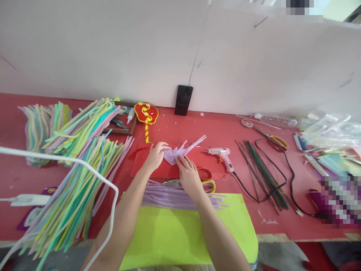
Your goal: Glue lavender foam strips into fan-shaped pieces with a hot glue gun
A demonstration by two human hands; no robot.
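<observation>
Between my hands, a V-shaped piece of bent lilac pipe cleaners (171,158) lies over a red board (141,165), its longer stems pointing to the upper right. My left hand (155,155) grips its left end, thumb and fingers drawn together. At its lower right edge, my right hand (188,174) is closed on the stems, fingers bent; the thumb is partly hidden. Below the right wrist lie scissors (209,186) with a yellow handle, partly covered. Loose lilac pipe cleaners (175,198) rest across a lime-green sheet (166,233) under my forearms.
A pink glue gun (222,155) lies to the right, its cord running past dark green stems (265,175) and more scissors (278,142). Pastel pipe cleaners (76,180) are heaped at left. A red-and-yellow fan (146,113) and a phone (184,100) are behind. A white rod (96,171) crosses the left foreground.
</observation>
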